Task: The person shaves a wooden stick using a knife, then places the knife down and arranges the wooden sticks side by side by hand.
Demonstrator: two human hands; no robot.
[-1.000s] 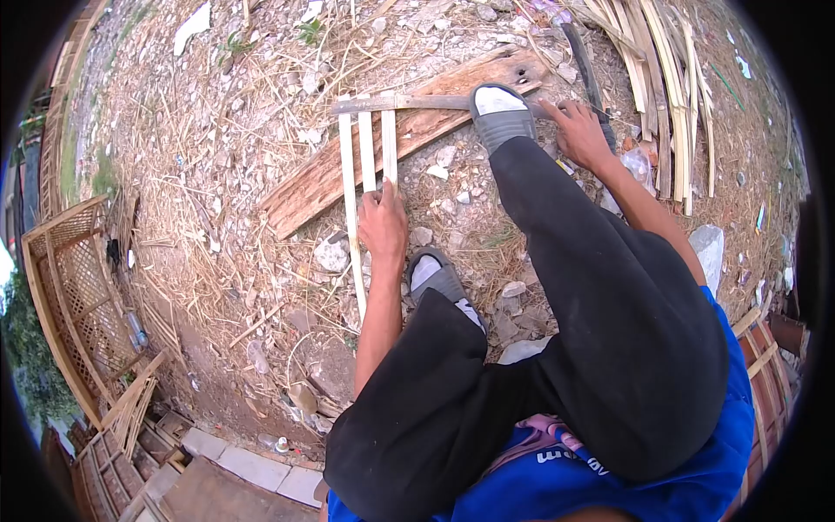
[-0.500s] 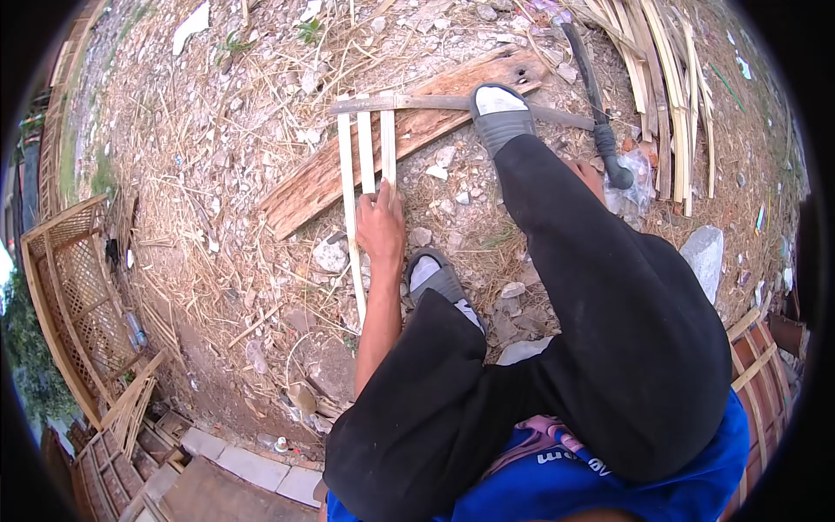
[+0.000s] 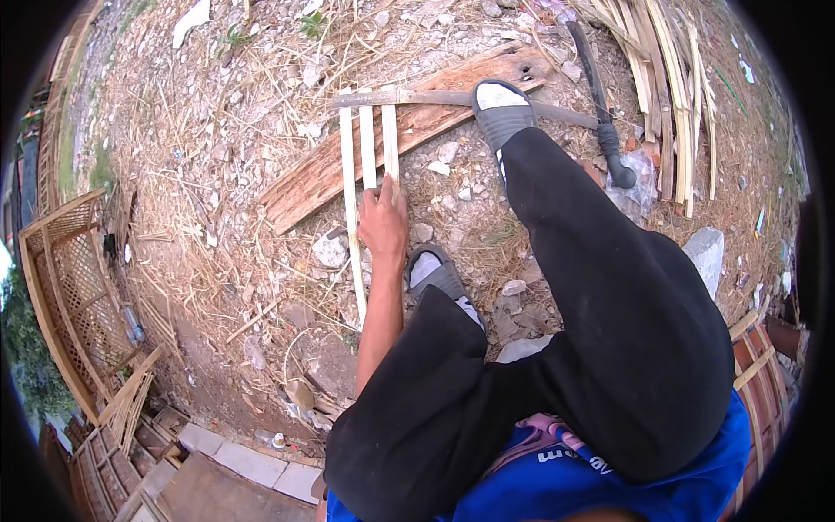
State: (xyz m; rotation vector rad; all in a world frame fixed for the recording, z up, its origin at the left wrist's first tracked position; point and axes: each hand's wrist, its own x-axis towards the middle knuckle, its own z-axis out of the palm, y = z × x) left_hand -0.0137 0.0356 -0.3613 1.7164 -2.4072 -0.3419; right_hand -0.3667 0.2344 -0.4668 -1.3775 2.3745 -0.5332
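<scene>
My left hand (image 3: 383, 224) is closed around pale wooden strips (image 3: 390, 143). Three strips show side by side, their far ends at a long flat blade (image 3: 426, 99); the leftmost strip runs back past my wrist. The blade lies across a weathered plank (image 3: 322, 178), with my right sandaled foot (image 3: 503, 109) on top of it. Its far end meets a dark handle (image 3: 588, 74) with a wrapped, knobbed end. Only a sliver of my right hand (image 3: 595, 174) shows between my trouser leg and that knob; its fingers are hidden.
Long split strips (image 3: 674, 104) lie in a bundle at the upper right, near a clear plastic bag (image 3: 639, 178). Stones and dry straw cover the ground. A lattice panel (image 3: 78, 296) stands at the left. My left sandal (image 3: 435, 274) is close to my left forearm.
My left hand and the strips have barely moved. Less of my right hand shows beside my leg now, and the view has shifted slightly.
</scene>
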